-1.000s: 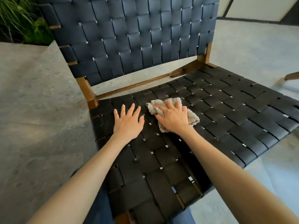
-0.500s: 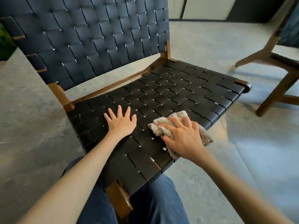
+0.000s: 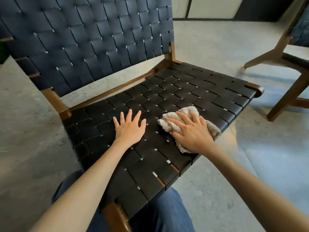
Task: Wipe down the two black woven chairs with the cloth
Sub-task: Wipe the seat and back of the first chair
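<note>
The left hand (image 3: 129, 129) lay flat with fingers spread on the seat of the near chair (image 3: 167, 101), bracing. The right hand (image 3: 192, 133) pressed the cloth (image 3: 187, 111) near the seat's front edge, mid-wipe. The second chair (image 3: 291, 67) probably waited, farther right.

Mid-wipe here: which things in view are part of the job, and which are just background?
Part of the job:
- near woven chair
- cloth pressed under the right hand
- left hand, flat on the seat
- second chair, partly in view

Background:
- stone floor
- plant, edge only
</note>
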{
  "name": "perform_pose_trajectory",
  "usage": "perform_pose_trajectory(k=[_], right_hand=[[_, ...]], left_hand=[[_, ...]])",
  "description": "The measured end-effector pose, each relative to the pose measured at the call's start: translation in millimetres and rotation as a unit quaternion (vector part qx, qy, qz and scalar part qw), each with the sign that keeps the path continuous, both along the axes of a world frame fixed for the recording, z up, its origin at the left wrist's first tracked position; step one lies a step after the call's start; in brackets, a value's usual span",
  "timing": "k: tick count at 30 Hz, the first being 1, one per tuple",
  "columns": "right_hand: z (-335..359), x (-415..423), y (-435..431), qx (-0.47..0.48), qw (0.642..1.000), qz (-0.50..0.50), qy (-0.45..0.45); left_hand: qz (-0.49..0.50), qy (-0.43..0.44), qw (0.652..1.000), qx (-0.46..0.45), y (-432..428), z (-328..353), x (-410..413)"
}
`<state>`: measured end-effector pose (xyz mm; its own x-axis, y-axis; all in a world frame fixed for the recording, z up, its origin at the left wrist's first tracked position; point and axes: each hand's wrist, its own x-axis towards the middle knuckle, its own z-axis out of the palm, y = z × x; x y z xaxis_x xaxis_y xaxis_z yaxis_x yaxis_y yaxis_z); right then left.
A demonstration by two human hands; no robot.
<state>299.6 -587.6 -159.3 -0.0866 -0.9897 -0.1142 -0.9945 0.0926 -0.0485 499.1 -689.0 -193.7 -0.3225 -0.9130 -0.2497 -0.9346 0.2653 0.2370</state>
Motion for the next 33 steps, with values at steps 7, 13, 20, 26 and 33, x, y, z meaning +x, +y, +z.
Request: perform_pose_trajectory(k=[7, 13, 20, 26, 33], right_hand=[[-29, 23, -86, 0.009, 0.997, 0.064, -0.040], [-55, 42, -172, 0.003, 0.994, 0.093, -0.061], [-74, 58, -244, -0.024, 0.990, 0.118, -0.070], [-78, 52, -271, -0.050, 0.991, 0.114, -0.048], [-74, 17, -288, -0.051, 0.998, 0.031, -0.008]], left_hand=[[0.066, 0.015, 0.997, -0.048, -22, -13, -3], [0.079, 0.001, 0.994, -0.079, -37, -23, -8], [0.095, -0.001, 0.990, -0.105, -54, -36, -13], [0.098, 0.010, 0.990, -0.106, -70, -38, -22], [0.104, 0.015, 0.989, -0.107, -71, -40, -22]])
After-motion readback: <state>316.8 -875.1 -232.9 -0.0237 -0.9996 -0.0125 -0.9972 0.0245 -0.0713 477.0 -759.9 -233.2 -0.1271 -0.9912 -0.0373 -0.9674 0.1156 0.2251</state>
